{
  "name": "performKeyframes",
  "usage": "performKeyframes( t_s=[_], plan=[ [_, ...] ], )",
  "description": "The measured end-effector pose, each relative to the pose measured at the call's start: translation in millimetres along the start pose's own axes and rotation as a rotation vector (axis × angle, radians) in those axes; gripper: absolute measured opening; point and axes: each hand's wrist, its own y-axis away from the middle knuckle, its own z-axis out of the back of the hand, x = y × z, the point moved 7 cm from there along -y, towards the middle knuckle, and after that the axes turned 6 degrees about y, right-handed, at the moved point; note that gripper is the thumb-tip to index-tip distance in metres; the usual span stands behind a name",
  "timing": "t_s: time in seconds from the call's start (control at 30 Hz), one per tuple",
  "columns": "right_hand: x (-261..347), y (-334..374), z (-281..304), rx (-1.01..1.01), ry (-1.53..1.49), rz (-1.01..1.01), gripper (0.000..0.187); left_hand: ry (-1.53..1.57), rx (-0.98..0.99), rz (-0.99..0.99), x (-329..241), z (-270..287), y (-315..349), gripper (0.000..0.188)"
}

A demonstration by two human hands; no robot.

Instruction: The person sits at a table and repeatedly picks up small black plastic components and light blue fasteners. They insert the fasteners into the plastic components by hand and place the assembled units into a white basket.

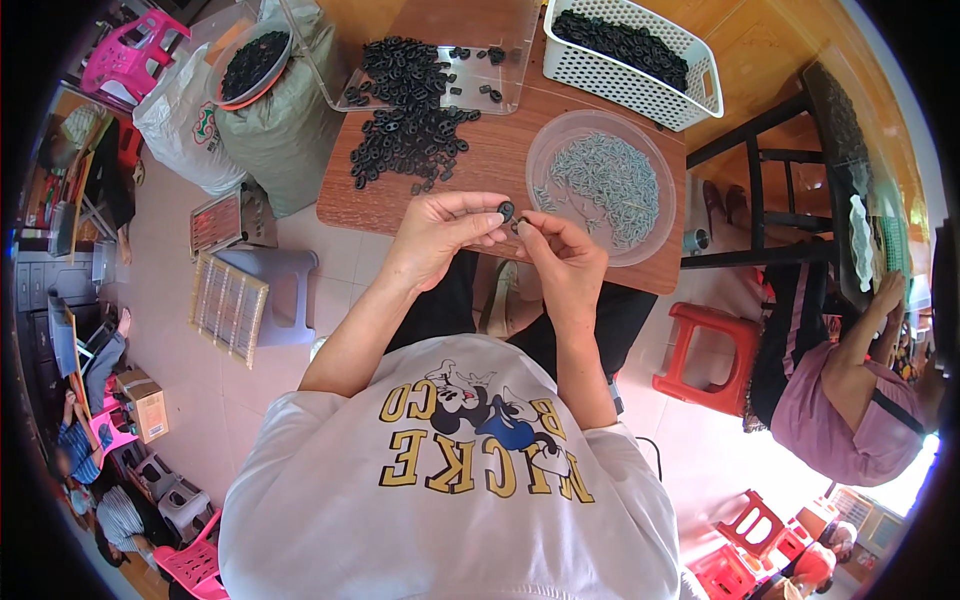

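Black part is being pinched by your left hand while your right hand is pinching a dark bit beside it

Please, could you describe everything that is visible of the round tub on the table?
The round, shallow tub looks like clear, slightly cloudy plastic. It sits upright on the brown wood-look table, toward the person's right. Many thin, greyish screw-like pieces cover most of its bottom. The right hand overlaps its lower-left rim in view; contact cannot be told.

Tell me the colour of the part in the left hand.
The part is black; see the head view.
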Motion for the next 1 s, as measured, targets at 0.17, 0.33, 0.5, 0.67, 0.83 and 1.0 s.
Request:
performKeyframes(
  t_s=[0.17, 0.33, 0.5, 0.67, 0.83, 1.0],
  plan=[
    [-2.9, 2.0, -3.5, 0.021, -0.023, -0.018, 0.021, -0.127, 0.038, -0.118, -6.0, -4.3, 1.0, 0.024],
    [-3.6, 5.8, -10.6, 0.037, -0.092, 0.016, 0.028, -0.181, 0.037, -0.122, -4.7, -13.7, 5.4, 0.023],
    [-1.8, 9.5, -9.2, 0.026, 0.001, 0.016, 0.03, -0.159, -0.023, -0.102, -1.3, -12.9, 6.4, 0.021],
    [-4.8, 10.4, -8.7, 0.032, 0.063, -0.013, 0.029, -0.136, -0.042, -0.116, 2.5, -9.3, 8.2, 0.02],
    [-6.5, 10.7, -10.3, 0.036, 0.063, 0.007, 0.028, -0.109, -0.076, -0.14, 6.2, -4.4, 9.9, 0.018],
    [-10.9, 10.0, -11.2, 0.043, 0.047, 0.026, 0.027, -0.132, -0.106, -0.141, 8.4, -1.3, 12.6, 0.019]
  ],
)
